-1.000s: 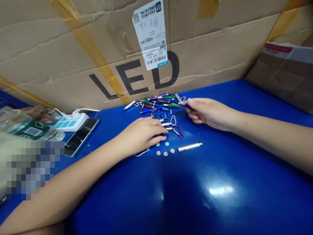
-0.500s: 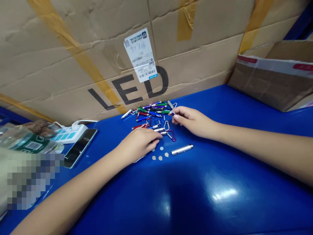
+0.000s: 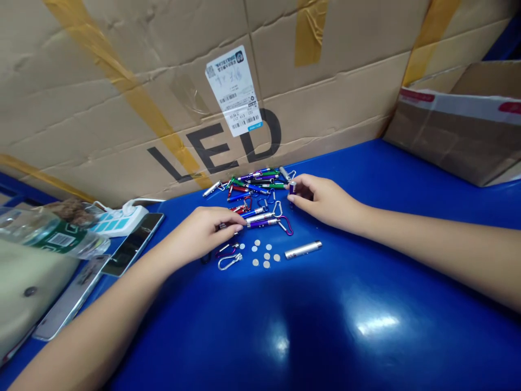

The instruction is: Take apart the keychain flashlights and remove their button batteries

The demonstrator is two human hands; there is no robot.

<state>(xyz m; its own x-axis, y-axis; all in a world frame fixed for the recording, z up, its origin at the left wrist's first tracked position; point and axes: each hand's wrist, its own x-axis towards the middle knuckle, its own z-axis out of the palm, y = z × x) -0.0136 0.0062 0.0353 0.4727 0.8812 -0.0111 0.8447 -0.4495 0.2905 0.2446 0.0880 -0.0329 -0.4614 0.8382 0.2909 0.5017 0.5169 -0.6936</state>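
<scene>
A pile of small keychain flashlights [image 3: 256,182] in green, blue, red and purple lies on the blue table [image 3: 325,315] below the cardboard box. My right hand [image 3: 321,201] pinches a small purple flashlight piece [image 3: 292,187] at the pile's right edge. My left hand [image 3: 201,231] has its fingertips closed on a small silver part [image 3: 226,225] left of a purple flashlight [image 3: 262,221]. Several silver button cells [image 3: 262,254] lie in front, with a loose carabiner clip [image 3: 228,262] to their left and a silver flashlight [image 3: 303,249] to their right.
A large cardboard box marked LED [image 3: 171,81] walls off the back. A second box [image 3: 459,130] stands at the right. At the left lie a white power strip [image 3: 116,220], a phone [image 3: 132,244], a plastic bottle [image 3: 49,233] and a beige bag [image 3: 28,288].
My left hand has slid back to the left, uncovering more button cells and the carabiner clip. My right hand has lifted the purple piece at the pile's edge.
</scene>
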